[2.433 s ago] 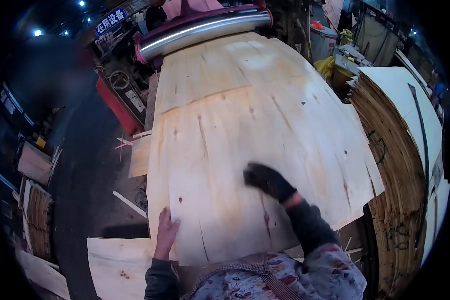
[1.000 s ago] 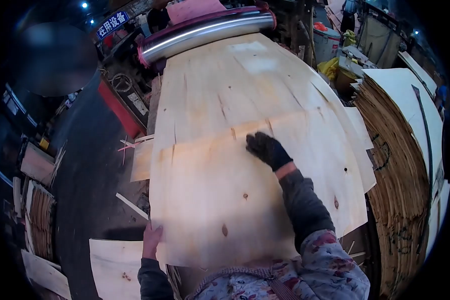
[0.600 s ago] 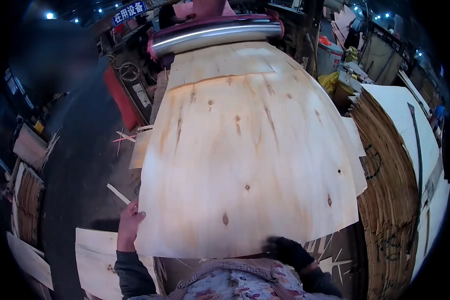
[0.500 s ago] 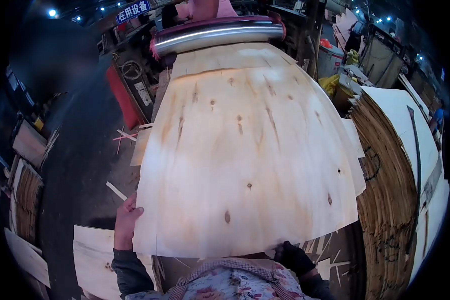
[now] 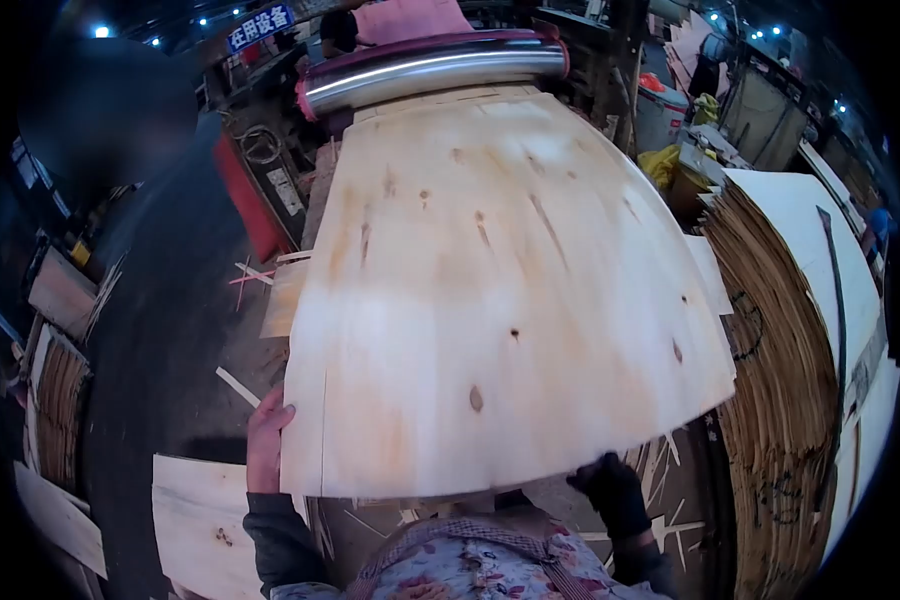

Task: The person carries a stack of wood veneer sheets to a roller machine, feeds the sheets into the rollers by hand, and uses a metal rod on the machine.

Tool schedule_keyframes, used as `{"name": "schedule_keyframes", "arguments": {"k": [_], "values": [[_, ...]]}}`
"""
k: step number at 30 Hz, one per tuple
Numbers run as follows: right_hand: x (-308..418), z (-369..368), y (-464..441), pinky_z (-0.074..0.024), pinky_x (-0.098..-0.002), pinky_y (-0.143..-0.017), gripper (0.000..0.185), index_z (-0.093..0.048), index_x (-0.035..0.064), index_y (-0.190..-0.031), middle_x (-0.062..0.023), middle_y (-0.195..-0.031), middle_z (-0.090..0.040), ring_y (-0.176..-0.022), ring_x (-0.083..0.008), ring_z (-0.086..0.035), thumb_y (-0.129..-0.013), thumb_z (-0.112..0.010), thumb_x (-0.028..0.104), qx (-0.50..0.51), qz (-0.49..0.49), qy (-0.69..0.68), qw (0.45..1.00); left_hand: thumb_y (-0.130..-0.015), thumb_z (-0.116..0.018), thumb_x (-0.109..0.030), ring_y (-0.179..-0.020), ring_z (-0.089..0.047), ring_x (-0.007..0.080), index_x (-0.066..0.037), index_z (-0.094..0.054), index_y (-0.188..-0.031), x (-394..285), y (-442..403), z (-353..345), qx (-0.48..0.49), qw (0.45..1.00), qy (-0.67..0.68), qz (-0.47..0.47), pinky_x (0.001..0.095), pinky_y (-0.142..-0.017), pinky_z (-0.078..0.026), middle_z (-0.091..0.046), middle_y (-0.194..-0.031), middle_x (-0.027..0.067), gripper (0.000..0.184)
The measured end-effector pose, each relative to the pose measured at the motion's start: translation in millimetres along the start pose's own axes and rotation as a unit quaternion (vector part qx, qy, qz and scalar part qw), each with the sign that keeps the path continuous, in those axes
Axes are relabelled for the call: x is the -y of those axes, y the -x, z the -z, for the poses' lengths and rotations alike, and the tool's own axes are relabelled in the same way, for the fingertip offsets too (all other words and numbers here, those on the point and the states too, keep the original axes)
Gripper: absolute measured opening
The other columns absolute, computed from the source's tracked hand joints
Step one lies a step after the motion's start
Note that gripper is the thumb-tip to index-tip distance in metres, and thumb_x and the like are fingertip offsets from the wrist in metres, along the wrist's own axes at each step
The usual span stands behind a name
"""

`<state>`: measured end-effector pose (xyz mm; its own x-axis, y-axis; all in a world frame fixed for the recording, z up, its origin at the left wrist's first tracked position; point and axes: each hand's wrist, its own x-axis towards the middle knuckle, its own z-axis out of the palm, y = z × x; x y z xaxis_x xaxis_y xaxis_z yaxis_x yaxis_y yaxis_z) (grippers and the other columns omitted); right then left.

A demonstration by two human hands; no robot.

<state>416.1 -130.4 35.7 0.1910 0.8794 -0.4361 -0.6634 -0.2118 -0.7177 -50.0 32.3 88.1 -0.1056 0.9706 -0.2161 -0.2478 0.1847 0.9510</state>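
A large pale wood veneer sheet (image 5: 440, 290) with dark knots stretches from my body toward a shiny metal roller (image 5: 435, 75). My bare left hand (image 5: 267, 437) grips its left edge near the close corner, thumb on top and fingers partly hidden beneath. My right hand (image 5: 615, 495), in a dark glove, holds the near edge right of the middle; its fingertips are partly under the sheet. The far edge lies just short of the roller, where a strip of another sheet (image 5: 445, 99) shows.
Tall stacked veneer (image 5: 770, 400) stands at the right, with a dark bar (image 5: 832, 300) lying on top. A red panel (image 5: 250, 195) leans at the left. Another veneer sheet (image 5: 198, 520) lies low left. Wood scraps (image 5: 238, 386) litter the floor. Beyond the roller hangs pink material (image 5: 415, 20).
The veneer sheet has moved forward toward the roller and slightly right, both hands moving with it. The sheet ahead has mostly gone into the roller, and more pink material shows behind.
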Motion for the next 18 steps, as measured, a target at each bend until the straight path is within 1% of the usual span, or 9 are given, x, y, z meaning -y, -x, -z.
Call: {"name": "schedule_keyframes", "arguments": {"k": [1, 3, 5, 6, 7, 10, 13, 16, 18], "values": [[12, -5, -11, -0.0537, -0.0350, -0.077, 0.020, -0.056, 0.0008, -0.085, -0.0102, -0.079, -0.064, -0.080, -0.0192, -0.065, -0.091, -0.058, 0.020, 0.020, -0.011, -0.133, 0.991, -0.082, -0.047, 0.002, -0.096, -0.063, 0.0204, 0.004, -0.048, -0.128, 1, -8, -11, 0.008, 1.000, 0.025, 0.004, 0.0318, -0.085, -0.050, -0.063, -0.110, 0.0133, 0.045], [17, 26, -66, -0.0528, -0.0365, -0.082, 0.017, -0.058, 0.0012, -0.089, -0.0104, -0.087, -0.064, -0.086, -0.0220, -0.063, -0.093, -0.055, 0.017, 0.116, 0.100, 0.154, 0.976, -0.085, -0.047, 0.000, -0.093, -0.063, 0.0184, 0.004, -0.048, -0.128, 11, -25, -18, 0.020, 0.999, 0.046, 0.007, 0.0308, -0.083, -0.051, -0.063, -0.108, 0.0113, 0.043], [50, -13, -95, -0.0532, -0.0387, -0.083, 0.017, -0.058, 0.0016, -0.095, -0.0105, -0.094, -0.063, -0.092, -0.0250, -0.062, -0.094, -0.053, 0.017, 0.099, 0.231, 0.616, 0.746, -0.090, -0.047, -0.006, -0.082, -0.060, 0.0143, 0.003, -0.046, -0.131, 40, -40, 0, -0.040, 0.999, -0.002, 0.020, 0.0289, -0.077, -0.050, -0.062, -0.101, 0.0068, 0.042], [49, -16, -116, -0.0532, -0.0388, -0.084, 0.017, -0.058, 0.0017, -0.098, -0.0109, -0.095, -0.064, -0.091, -0.0254, -0.063, -0.093, -0.054, 0.018, 0.111, 0.142, 0.316, 0.931, -0.093, -0.048, -0.012, -0.075, -0.056, 0.0115, 0.003, -0.040, -0.135, 53, -42, 4, -0.052, 0.998, -0.043, 0.005, 0.0273, -0.072, -0.049, -0.060, -0.096, 0.0040, 0.046], [43, -17, -142, -0.0533, -0.0388, -0.084, 0.018, -0.058, 0.0019, -0.101, -0.0113, -0.097, -0.064, -0.091, -0.0258, -0.063, -0.092, -0.055, 0.018, 0.109, 0.034, -0.026, 0.993, -0.093, -0.048, -0.012, -0.075, -0.056, 0.0115, 0.003, -0.040, -0.135, 61, -40, 3, -0.052, 0.997, -0.048, 0.005, 0.0273, -0.072, -0.049, -0.060, -0.096, 0.0040, 0.046], [52, -40, -206, -0.0527, -0.0393, -0.086, 0.022, -0.059, 0.0013, -0.105, -0.0123, -0.101, -0.064, -0.092, -0.0255, -0.064, -0.093, -0.055, 0.019, 0.148, 0.044, -0.014, 0.988, -0.092, -0.052, -0.018, -0.093, -0.058, 0.0190, 0.002, -0.038, -0.137, 135, -49, 35, -0.071, 0.907, -0.374, -0.180, 0.0311, -0.083, -0.047, -0.059, -0.109, 0.0112, 0.052], [61, -67, -269, -0.0524, -0.0403, -0.087, 0.022, -0.059, 0.0013, -0.104, -0.0123, -0.102, -0.064, -0.094, -0.0254, -0.063, -0.092, -0.055, 0.019, 0.198, 0.043, -0.047, 0.978, -0.087, -0.057, -0.020, -0.127, -0.043, 0.0300, 0.000, -0.038, -0.137, 109, -13, -28, -0.034, 0.913, -0.405, 0.027, 0.0380, -0.104, -0.035, -0.046, -0.134, 0.0239, 0.057], [69, -98, -319, -0.0507, -0.0424, -0.090, 0.022, -0.059, 0.0008, -0.105, -0.0127, -0.104, -0.064, -0.098, -0.0270, -0.062, -0.092, -0.054, 0.018, 0.221, 0.068, -0.058, 0.971, -0.087, -0.058, -0.024, -0.132, -0.034, 0.0362, 0.001, -0.037, -0.137, 150, -9, -37, -0.062, 0.793, -0.597, -0.101, 0.0408, -0.108, -0.029, -0.037, -0.139, 0.0263, 0.060], [63, -106, -343, -0.0483, -0.0448, -0.094, 0.024, -0.055, 0.0019, -0.112, -0.0152, -0.116, -0.060, -0.106, -0.0293, -0.059, -0.093, -0.052, 0.016, 0.251, 0.068, -0.073, 0.963, -0.086, -0.059, -0.026, -0.133, -0.030, 0.0379, 0.001, -0.037, -0.137, 155, -9, -42, -0.065, 0.809, -0.577, -0.086, 0.0417, -0.109, -0.028, -0.034, -0.140, 0.0271, 0.061]]}}
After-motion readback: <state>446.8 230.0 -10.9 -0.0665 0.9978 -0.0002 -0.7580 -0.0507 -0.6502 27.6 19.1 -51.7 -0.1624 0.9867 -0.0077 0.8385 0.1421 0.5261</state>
